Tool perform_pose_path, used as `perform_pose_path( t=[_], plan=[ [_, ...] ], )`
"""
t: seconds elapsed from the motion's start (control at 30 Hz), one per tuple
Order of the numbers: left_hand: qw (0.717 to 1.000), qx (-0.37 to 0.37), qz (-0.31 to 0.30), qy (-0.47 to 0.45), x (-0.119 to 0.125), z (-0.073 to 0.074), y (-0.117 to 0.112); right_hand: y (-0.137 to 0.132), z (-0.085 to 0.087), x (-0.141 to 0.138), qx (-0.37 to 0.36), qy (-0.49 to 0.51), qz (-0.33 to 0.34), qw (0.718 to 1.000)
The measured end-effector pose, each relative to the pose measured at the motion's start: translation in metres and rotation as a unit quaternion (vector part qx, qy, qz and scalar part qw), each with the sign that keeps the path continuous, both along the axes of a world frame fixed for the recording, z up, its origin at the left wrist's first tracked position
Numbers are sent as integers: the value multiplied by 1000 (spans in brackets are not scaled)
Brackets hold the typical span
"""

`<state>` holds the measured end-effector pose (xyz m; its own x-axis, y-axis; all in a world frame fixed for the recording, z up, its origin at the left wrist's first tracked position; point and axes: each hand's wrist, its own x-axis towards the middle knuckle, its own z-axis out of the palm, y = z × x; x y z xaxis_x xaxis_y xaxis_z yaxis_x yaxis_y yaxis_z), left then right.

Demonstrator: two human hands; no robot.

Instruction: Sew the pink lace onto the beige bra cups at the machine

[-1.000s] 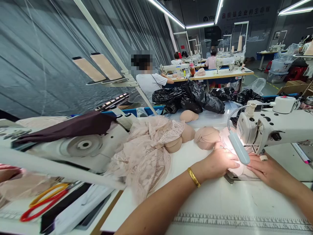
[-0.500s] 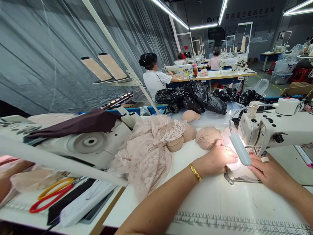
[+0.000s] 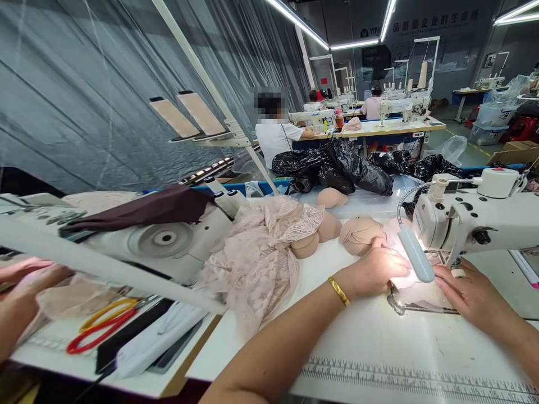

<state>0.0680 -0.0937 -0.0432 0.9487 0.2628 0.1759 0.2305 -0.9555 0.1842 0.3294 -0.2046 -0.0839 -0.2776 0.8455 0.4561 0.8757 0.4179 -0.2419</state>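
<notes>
My left hand (image 3: 374, 269), with a gold bracelet on its wrist, lies with fingers curled on a pale pink fabric piece (image 3: 402, 280) under the head of a white sewing machine (image 3: 471, 219). Opposite it, my right hand (image 3: 467, 292) rests flat on the same fabric by the needle plate, a tape ring on one finger. The machine's lamp (image 3: 415, 255) shines on the fabric between both hands. The needle itself is hidden behind the lamp.
A heap of beige lace (image 3: 261, 252) and several tan foam cups (image 3: 362, 233) lie beyond my left hand. Another sewing machine (image 3: 160, 247) stands at left, with red and yellow scissors (image 3: 101, 325) and a co-worker's hand (image 3: 25, 297). Black bags (image 3: 337, 165) and other seated workers fill the back.
The fabric has fed away from me under the machine head, and both hands have slid forward with it. The co-worker's hand at far left has come further into view.
</notes>
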Motion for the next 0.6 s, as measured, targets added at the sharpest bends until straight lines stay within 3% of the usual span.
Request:
perform_pose_path(
  t=[0.23,0.6],
  plan=[
    [1000,-14,-6,-19,0,-3,-1,4,2,-2,-5,51,-4,999],
    [1000,-1,-2,-19,-2,-4,-3,1,5,-3,34,30,3,999]
  ],
)
